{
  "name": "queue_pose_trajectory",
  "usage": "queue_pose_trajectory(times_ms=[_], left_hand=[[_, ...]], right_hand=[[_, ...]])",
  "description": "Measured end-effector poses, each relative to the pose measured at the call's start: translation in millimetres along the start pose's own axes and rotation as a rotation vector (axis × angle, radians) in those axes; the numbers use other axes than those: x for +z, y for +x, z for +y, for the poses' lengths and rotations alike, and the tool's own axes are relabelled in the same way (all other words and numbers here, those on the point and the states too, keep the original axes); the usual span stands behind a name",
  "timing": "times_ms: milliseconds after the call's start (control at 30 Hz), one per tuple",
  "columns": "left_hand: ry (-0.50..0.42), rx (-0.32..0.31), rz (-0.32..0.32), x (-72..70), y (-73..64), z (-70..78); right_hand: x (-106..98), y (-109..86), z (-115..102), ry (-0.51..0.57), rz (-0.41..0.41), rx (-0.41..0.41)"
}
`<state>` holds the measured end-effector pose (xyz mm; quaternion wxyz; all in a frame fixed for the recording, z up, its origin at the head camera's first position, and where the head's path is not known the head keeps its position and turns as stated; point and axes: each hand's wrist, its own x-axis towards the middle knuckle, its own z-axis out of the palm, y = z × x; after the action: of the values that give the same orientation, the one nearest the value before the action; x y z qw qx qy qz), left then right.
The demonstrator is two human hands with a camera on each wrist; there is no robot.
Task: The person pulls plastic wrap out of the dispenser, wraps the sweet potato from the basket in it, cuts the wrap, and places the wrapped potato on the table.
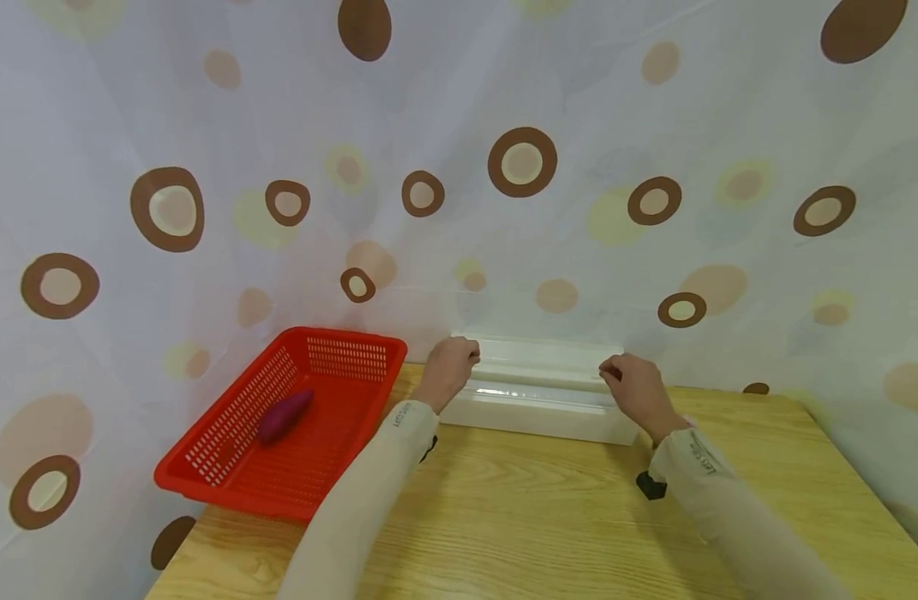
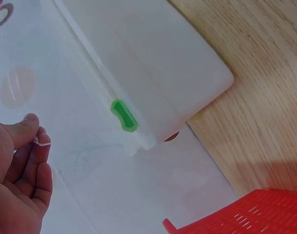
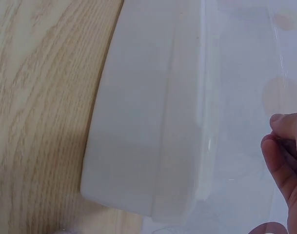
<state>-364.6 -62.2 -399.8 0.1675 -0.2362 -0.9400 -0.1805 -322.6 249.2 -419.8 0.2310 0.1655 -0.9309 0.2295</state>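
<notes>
A long white cling film dispenser [image 1: 534, 414] lies across the back of the table. Both hands are over its far side, one near each end. My left hand [image 1: 449, 367] pinches a bit of clear film between thumb and forefinger; in the left wrist view a thin pale crease shows at the fingertips [image 2: 31, 118]. At the other end my right hand [image 1: 639, 390] pinches the edge of the clear film [image 3: 246, 73], which spans from the dispenser to those fingers. A green slider [image 2: 124, 116] sits at the dispenser's left end.
To the left, a red plastic basket [image 1: 394, 367] holds a purple sweet-potato-shaped item [image 1: 284, 416]. A spotted curtain [image 1: 459, 150] hangs right behind the wooden table [image 1: 534, 517]. The table's right edge runs along the curtain too.
</notes>
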Motion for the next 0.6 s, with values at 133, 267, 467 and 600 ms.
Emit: queue_pose_trajectory(times_ms=[133,267,467,600], left_hand=[[0.034,0.024,-0.033,-6.2,3.4,1.6],[0.065,0.029,-0.047,-9.3,6.9,2.4],[0.221,0.046,-0.055,-11.5,9.4,3.3],[0.346,0.046,-0.036,-15.6,10.9,2.3]], right_hand=[[-4.3,2.7,-0.9,-0.001,0.017,-0.002],[-5.5,7.6,-1.7,-0.003,0.040,-0.002],[-7.8,11.9,-3.7,0.001,0.102,-0.026],[-10.8,15.2,-5.8,0.002,0.142,-0.048]])
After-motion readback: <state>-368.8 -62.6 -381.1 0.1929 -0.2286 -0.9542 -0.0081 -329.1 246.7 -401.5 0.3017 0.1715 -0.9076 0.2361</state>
